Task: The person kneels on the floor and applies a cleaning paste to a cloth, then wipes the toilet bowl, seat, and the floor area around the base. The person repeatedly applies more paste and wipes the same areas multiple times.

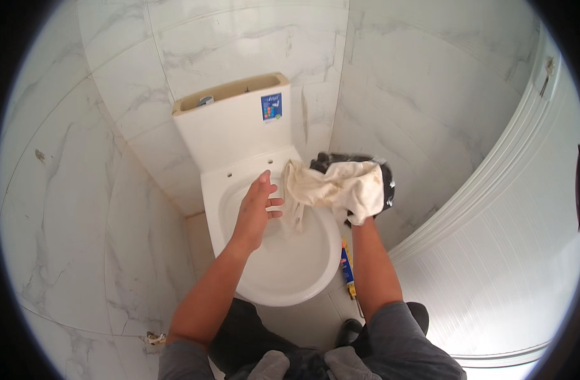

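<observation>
A crumpled off-white cloth (pixel 344 187) hangs in the air over the right side of the toilet bowl (pixel 290 294). My right hand (pixel 363 221) holds it up from the right; the cloth covers most of the fingers. One end of the cloth trails down inside the bowl. My left hand (pixel 257 212) is over the bowl's left part, fingers apart and bent a little, with nothing in it. It stays short of the cloth. Behind the cloth shows a black thing with white flecks (pixel 387 185), mostly hidden, its kind unclear.
The toilet tank (pixel 239 130) has no lid and bears a blue sticker (pixel 271 107). Right of the bowl, a long blue-and-yellow tube (pixel 347 269) lies on the floor. Marbled tile walls (pixel 68 190) close in left and behind. A white ribbed door (pixel 486 266) curves along the right.
</observation>
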Tool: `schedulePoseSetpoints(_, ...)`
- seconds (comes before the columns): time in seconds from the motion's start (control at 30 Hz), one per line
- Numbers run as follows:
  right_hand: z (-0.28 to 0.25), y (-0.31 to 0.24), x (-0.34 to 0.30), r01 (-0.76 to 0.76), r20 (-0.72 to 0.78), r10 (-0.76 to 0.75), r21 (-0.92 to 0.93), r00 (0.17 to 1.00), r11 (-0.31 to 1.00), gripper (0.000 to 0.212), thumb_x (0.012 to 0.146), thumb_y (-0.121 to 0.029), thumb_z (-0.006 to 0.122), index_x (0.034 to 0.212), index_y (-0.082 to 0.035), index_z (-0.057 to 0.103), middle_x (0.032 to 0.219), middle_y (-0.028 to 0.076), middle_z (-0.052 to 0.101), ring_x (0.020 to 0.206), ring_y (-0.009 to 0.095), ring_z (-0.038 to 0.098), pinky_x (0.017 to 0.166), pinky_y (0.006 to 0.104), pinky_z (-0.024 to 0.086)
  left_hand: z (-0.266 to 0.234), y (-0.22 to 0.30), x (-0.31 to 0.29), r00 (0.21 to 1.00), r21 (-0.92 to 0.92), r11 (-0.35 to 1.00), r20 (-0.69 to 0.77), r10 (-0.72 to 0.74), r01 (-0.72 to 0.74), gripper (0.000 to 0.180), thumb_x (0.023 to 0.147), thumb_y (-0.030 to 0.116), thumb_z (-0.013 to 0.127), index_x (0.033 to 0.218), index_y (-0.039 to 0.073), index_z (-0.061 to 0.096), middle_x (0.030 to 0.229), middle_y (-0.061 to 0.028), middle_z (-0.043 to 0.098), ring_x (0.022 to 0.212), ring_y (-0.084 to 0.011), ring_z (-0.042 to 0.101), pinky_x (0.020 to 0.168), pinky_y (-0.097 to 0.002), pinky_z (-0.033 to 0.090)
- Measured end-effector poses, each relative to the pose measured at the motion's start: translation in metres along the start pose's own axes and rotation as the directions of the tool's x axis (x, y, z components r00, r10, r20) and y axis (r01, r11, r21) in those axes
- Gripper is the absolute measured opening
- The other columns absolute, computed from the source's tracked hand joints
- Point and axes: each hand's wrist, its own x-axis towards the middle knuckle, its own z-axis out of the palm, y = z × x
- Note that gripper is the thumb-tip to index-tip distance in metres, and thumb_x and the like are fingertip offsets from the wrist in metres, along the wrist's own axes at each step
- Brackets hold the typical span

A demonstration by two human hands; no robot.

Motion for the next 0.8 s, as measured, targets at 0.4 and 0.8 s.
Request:
schedulePoseSetpoints(0.4, -0.037, -0.057, 0.065, -0.199, 0.501, 0.599, -0.640, 0.625, 0.742, 0.039, 0.079, -0.032, 0.075, 0.107, -0.005, 0.072, 0.098, 0.018, 0.072, 0.093, 0.030, 0.069, 0.085, 0.0384, 0.054, 0.048, -0.025, 0.043, 0.836, -0.551, 0.812, 0.525, 0.159, 0.192, 0.089, 0.096, 0.079, 0.021, 0.164, 0.024, 0.009, 0.085, -0.0053, 0.061, 0.060, -0.0135, 0.050, 0.059, -0.0282, 0.043)
schedulePoseSetpoints(0.8, 0.014, -0.039, 0.039, -0.144, 0.444, 0.318, -0.382, 0.838, 0.913, 0.053, 0.090, -0.023, 0.071, 0.136, -0.003, 0.055, 0.126, 0.013, 0.065, 0.111, 0.022, 0.064, 0.094, 0.0319, 0.052, 0.078, -0.035, 0.039, 0.886, 0.373, 0.914, 0.463, -0.034, -0.159, 0.078, 0.096, 0.066, 0.054, 0.141, 0.002, 0.047, 0.088, -0.0064, 0.067, 0.068, -0.0150, 0.061, 0.062, -0.0318, 0.052)
